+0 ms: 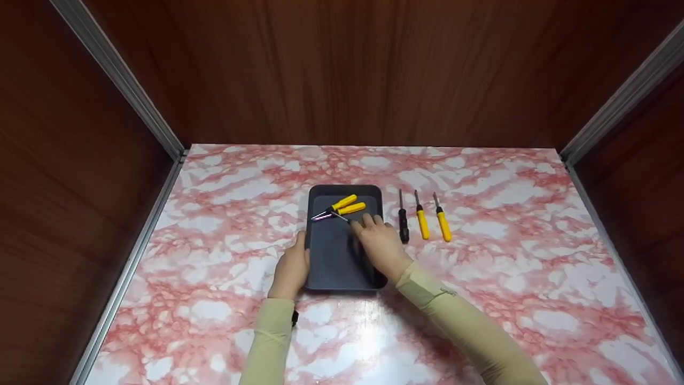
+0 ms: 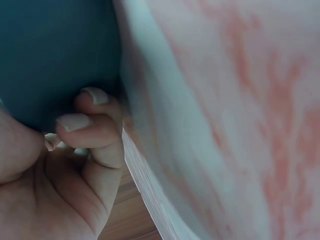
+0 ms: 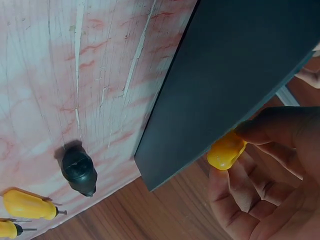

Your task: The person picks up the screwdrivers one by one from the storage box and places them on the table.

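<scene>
My left hand (image 1: 291, 267) grips the left side of a dark rectangular tray (image 1: 342, 278); in the left wrist view, its curled fingers (image 2: 95, 130) touch the tray's wall. Over the tray's right half, my right hand (image 1: 380, 246) holds a screwdriver (image 1: 340, 216) whose shaft points toward the upper left. The right wrist view shows the end of its yellow handle (image 3: 226, 151) between thumb and fingers; the palm hides most of the handle in the head view. Two yellow-handled screwdrivers (image 1: 351, 208) lie in the tray's upper part, their metal tips toward the left wall.
Right of the tray, a black screwdriver (image 1: 403, 227) and two yellow-handled ones, a nearer one (image 1: 422, 223) and a farther one (image 1: 443, 225), lie side by side on the red-and-white marbled table (image 1: 507, 299). Brown wooden panels (image 1: 342, 75) enclose the table at the back and sides.
</scene>
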A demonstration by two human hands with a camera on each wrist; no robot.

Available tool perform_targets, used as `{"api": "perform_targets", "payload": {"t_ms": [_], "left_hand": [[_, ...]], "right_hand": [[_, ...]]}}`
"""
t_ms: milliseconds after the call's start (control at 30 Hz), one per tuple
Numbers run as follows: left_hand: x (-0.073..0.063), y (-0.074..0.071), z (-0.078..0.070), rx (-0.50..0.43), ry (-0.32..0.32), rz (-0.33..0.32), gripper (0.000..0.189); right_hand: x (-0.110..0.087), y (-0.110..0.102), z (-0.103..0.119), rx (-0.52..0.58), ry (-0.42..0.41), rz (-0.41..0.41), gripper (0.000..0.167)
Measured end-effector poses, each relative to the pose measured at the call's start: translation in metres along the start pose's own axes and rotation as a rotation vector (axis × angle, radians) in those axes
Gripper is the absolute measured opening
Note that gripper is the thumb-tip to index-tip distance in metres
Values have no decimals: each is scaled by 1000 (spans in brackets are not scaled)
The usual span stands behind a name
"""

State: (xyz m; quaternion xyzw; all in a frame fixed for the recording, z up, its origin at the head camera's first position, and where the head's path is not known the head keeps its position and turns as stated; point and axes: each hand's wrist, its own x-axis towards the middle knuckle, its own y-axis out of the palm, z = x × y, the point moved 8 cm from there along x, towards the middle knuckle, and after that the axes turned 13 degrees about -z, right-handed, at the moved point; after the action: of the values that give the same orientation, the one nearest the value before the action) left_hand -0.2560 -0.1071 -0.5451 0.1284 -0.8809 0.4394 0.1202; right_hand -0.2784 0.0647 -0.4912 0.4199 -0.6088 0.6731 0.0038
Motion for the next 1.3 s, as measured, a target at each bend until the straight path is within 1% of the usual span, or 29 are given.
{"api": "perform_targets", "payload": {"t_ms": [300, 500, 833, 1067, 1300], "left_hand": [[-1, 0, 1, 1, -19, 17, 34], [0, -1, 0, 6, -1, 6, 37], [0, 1, 1, 22, 3, -1, 42], [-1, 0, -1, 5, 23, -12, 39], [-1, 1, 1, 1, 4, 4, 37]], "right_hand": [[-3, -6, -5, 16, 20, -9, 30], [-4, -11, -10, 17, 45, -16, 35], [-10, -20, -17, -5, 79, -21, 35], [-15, -25, -24, -2, 110, -34, 32], [-21, -29, -32, 30, 146, -51, 33]]}}
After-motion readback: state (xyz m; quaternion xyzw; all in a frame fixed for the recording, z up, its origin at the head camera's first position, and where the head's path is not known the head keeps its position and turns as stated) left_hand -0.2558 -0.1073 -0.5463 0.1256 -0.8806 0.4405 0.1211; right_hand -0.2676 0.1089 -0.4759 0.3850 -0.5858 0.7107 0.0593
